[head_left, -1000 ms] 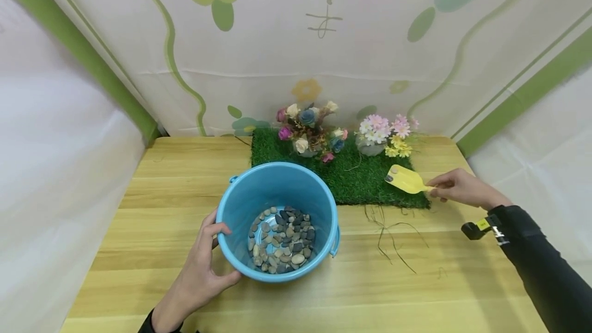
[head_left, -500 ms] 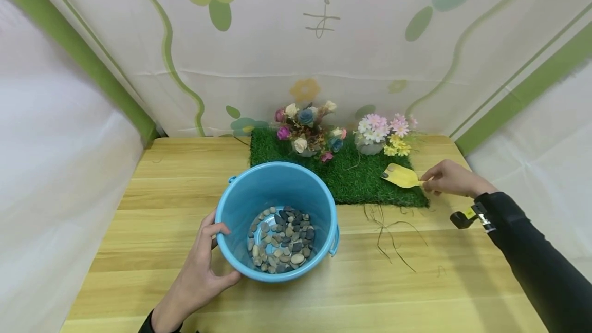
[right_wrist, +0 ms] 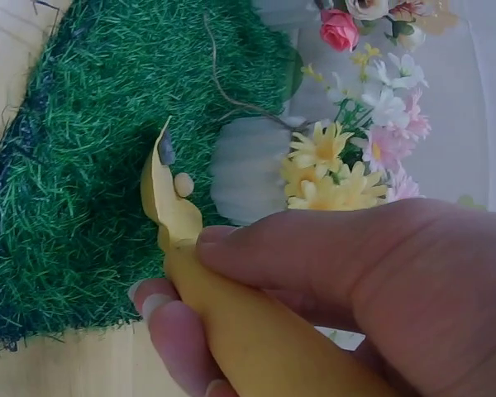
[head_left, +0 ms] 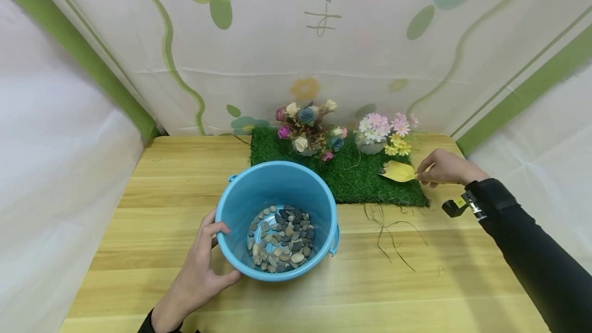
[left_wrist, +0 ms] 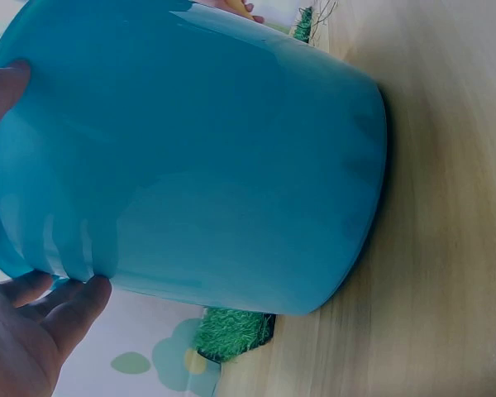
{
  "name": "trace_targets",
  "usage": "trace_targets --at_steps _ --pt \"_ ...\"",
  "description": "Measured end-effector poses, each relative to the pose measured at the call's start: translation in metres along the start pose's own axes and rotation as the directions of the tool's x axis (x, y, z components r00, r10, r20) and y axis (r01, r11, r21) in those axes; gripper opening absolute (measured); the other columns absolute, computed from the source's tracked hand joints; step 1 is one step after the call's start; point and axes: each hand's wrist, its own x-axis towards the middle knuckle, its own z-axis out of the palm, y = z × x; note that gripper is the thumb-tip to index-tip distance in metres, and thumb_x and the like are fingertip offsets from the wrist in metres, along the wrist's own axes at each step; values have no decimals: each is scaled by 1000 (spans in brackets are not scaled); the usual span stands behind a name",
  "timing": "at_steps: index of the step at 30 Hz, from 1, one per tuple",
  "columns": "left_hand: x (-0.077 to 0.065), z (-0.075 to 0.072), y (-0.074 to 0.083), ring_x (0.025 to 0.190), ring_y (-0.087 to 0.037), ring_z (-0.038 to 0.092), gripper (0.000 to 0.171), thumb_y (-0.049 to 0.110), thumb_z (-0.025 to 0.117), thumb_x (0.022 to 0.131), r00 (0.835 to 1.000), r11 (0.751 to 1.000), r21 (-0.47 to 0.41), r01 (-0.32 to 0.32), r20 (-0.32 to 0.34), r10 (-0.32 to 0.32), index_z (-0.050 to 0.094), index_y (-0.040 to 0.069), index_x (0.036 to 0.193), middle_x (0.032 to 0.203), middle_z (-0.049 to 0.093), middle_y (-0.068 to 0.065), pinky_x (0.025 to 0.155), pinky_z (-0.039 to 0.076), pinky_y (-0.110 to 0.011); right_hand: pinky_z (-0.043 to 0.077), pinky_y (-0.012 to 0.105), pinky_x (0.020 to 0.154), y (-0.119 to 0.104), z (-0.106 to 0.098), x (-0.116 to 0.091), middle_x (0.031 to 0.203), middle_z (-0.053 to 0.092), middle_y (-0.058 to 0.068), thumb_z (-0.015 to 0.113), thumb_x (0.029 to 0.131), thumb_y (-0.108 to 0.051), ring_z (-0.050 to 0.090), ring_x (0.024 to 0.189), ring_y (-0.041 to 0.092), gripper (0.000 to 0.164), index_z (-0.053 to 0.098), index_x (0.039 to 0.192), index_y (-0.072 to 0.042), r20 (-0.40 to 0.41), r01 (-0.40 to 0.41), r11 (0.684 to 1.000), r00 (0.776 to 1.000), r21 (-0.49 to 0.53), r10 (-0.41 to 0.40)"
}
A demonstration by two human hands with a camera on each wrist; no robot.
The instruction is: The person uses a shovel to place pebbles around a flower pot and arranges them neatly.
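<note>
My left hand (head_left: pixel 199 266) grips the rim of a blue bucket (head_left: pixel 279 181) standing on the wooden table, fingers over the edge and thumb along the outside. Several grey and tan pebbles (head_left: pixel 296 245) cover part of the bucket's floor. Out to the right, my right hand (head_left: pixel 441 167) holds a yellow toy shovel (head_left: pixel 399 171) by its handle, blade above the artificial grass mat. In the right wrist view, a dark pebble (right_wrist: pixel 166 149) and a small tan pebble (right_wrist: pixel 183 184) are at the blade's front part. The blade is tilted, seen nearly edge-on there.
On the green grass mat (head_left: pixel 361 184) stand a rose arrangement (head_left: pixel 307 125) and a pot of pink, white and yellow flowers (head_left: pixel 384 132). Thin dry strands (head_left: pixel 384 227) lie on the table (head_left: pixel 185 173) in front. A printed curtain (head_left: pixel 259 40) closes off the back and sides.
My right hand has moved left and slightly back with the shovel, and the blade has tilted, its pebbles nearer the front edge. My left hand and the bucket have stayed put.
</note>
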Motion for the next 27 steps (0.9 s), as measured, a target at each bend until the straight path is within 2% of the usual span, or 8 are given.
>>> trace_targets --at_steps 6,11,18,23,27 --pt "0 0 1 130 -49 41 75 7 90 68 1000 1000 -7 16 1 -16 41 6 124 159 24 -18 84 56 -55 57 45 77 -6 -4 -6 96 71 16 64 99 -9 69 80 30 30 65 116 16 15 -13 1000 1000 -23 13" --pt "0 0 0 130 -49 42 74 7 90 69 1000 1000 -3 17 0 -17 41 5 124 159 24 -17 84 56 -55 58 43 74 -9 -8 -14 91 72 12 65 98 -10 69 77 27 31 65 115 16 -5 -14 1000 1000 -27 14" --pt "0 0 0 130 -48 42 73 7 89 69 1000 1000 -3 3 1 -3 42 4 124 160 24 -17 83 56 -55 57 39 77 -15 -16 -31 100 71 10 65 98 -9 68 81 24 30 65 118 13 -24 3 1000 1000 9 -3" --pt "0 1 0 131 -46 42 73 8 90 68 1000 1000 -4 7 -1 -7 42 4 124 161 24 -16 84 56 -55 57 36 75 -25 -26 -42 99 72 7 68 98 -12 68 80 21 33 65 123 7 -28 62 997 998 44 -61" --pt "-1 1 -1 131 -45 42 74 9 90 69 1000 1000 -6 12 0 -12 42 5 124 161 24 -15 84 56 -54 58 35 73 -36 -33 -48 103 73 5 70 97 -18 68 80 19 32 68 125 -1 -28 153 987 988 46 -152"
